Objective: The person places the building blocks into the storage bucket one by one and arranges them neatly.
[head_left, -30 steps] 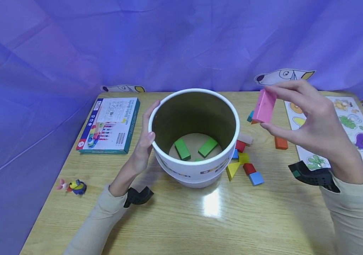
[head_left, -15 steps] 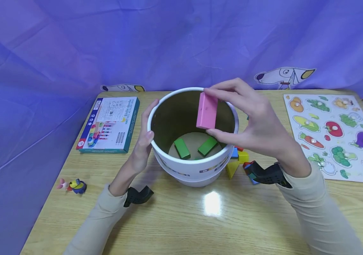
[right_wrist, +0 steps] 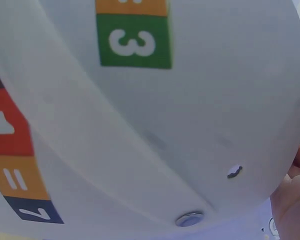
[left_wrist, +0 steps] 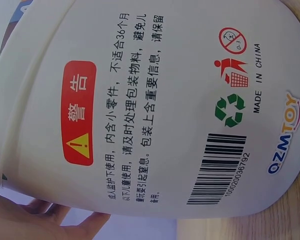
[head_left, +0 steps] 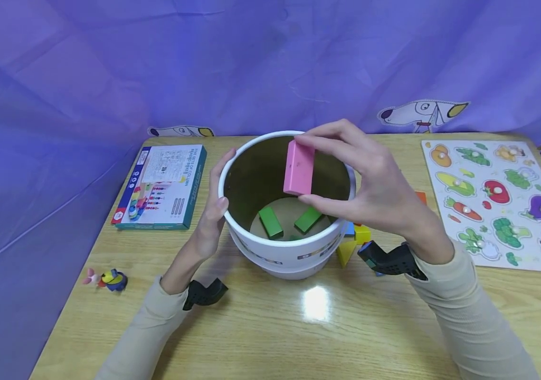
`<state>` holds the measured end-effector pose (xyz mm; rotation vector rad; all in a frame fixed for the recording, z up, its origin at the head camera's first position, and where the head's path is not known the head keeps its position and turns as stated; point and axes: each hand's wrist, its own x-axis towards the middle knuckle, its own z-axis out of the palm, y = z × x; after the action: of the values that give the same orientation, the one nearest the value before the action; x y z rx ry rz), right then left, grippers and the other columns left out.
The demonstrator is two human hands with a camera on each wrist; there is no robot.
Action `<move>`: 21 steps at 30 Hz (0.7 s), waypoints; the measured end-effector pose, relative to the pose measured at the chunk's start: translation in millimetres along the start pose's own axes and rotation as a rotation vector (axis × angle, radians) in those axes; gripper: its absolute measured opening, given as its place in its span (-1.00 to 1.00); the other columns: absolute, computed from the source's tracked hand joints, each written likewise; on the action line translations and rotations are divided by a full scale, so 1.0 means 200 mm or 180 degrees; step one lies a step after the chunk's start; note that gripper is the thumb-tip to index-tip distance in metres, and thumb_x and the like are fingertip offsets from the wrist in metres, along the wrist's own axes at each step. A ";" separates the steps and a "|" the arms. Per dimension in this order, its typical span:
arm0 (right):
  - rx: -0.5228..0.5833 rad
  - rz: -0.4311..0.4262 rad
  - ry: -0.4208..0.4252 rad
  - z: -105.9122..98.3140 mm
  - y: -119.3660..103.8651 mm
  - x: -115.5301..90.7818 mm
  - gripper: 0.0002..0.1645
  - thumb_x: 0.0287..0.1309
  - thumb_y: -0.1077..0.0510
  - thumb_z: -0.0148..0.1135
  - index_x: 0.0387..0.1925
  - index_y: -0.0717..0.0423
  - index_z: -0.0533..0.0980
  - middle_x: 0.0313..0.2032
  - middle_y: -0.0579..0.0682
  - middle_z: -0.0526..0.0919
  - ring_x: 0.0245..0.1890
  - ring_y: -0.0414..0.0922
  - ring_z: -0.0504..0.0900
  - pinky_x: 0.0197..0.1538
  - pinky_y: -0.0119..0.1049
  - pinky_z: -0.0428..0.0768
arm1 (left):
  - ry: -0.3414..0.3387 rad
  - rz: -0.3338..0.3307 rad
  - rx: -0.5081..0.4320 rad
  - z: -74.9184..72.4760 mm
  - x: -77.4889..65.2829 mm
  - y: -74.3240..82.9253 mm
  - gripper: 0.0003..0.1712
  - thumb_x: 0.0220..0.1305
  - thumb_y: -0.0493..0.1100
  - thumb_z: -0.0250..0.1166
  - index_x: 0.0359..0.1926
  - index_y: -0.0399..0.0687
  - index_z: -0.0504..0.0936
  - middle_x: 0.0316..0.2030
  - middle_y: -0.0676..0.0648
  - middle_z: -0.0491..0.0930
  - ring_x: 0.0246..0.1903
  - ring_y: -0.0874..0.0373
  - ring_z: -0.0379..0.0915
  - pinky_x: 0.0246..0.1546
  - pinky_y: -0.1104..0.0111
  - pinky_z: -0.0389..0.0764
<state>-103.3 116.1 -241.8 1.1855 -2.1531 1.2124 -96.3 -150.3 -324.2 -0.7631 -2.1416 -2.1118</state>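
Note:
My right hand (head_left: 377,182) pinches a pink rectangular block (head_left: 300,169) by its ends, thumb below and fingers above, over the mouth of a white bucket (head_left: 256,244). With its fingers along the outer wall and its thumb at the rim, my left hand (head_left: 209,224) holds the bucket's left side. On the bucket's floor lie a green block (head_left: 271,222) and another green block (head_left: 307,219). Printed warnings and a barcode (left_wrist: 217,170) cover the bucket wall in the left wrist view. In the right wrist view the wall's number 3 label (right_wrist: 135,41) shows.
A yellow triangular block (head_left: 345,252) and other coloured blocks lie right of the bucket, partly hidden by my right arm. A vegetable puzzle board (head_left: 498,203) lies farther right. At left are a flat game box (head_left: 163,184) and a small toy figure (head_left: 114,279).
My right hand has carried the pink block leftwards from above the table's right side to over the bucket, with a slight further shift left lately. The left hand has stayed at the bucket.

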 end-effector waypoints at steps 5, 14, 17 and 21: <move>0.0173 -0.0090 0.0042 0.01 0.00 0.01 -0.23 -0.27 0.29 0.56 0.13 0.28 0.53 0.05 0.13 0.57 0.06 -0.07 0.53 0.18 -0.39 0.44 | -0.0011 -0.0001 -0.0043 0.00 0.00 0.00 0.07 0.17 0.46 0.01 0.52 0.09 -0.14 0.45 -0.01 0.00 0.39 0.01 -0.01 0.31 -0.21 0.07; 0.0274 -0.0109 0.0030 -0.02 0.01 -0.01 -0.25 -0.31 0.35 0.54 0.10 0.26 0.56 0.01 0.12 0.59 0.04 -0.12 0.55 0.17 -0.42 0.45 | -0.0005 -0.0035 -0.0059 0.00 0.00 0.01 0.10 0.15 0.48 0.02 0.52 0.08 -0.14 0.45 -0.01 -0.02 0.39 0.02 -0.02 0.32 -0.21 0.05; 0.0291 -0.0090 0.0068 -0.05 0.02 -0.02 -0.24 -0.34 0.40 0.54 0.08 0.27 0.57 -0.01 0.12 0.60 0.03 -0.15 0.58 0.16 -0.40 0.49 | 0.0004 -0.0046 -0.0032 0.00 0.00 0.01 0.09 0.15 0.48 0.01 0.52 0.09 -0.14 0.46 0.00 -0.02 0.40 0.03 -0.03 0.32 -0.21 0.04; 0.0477 0.0002 0.0182 -0.11 0.05 -0.05 -0.25 -0.35 0.49 0.52 0.07 0.35 0.56 -0.03 0.19 0.59 0.04 -0.11 0.60 0.17 -0.34 0.53 | 0.0014 -0.0057 -0.0021 -0.01 0.00 0.00 0.09 0.14 0.49 0.01 0.53 0.09 -0.14 0.46 0.01 -0.02 0.40 0.04 -0.03 0.32 -0.20 0.04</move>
<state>-107.7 142.0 -240.7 1.1949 -2.0516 1.4116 -96.9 -151.3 -324.0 -0.7420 -2.1487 -2.1281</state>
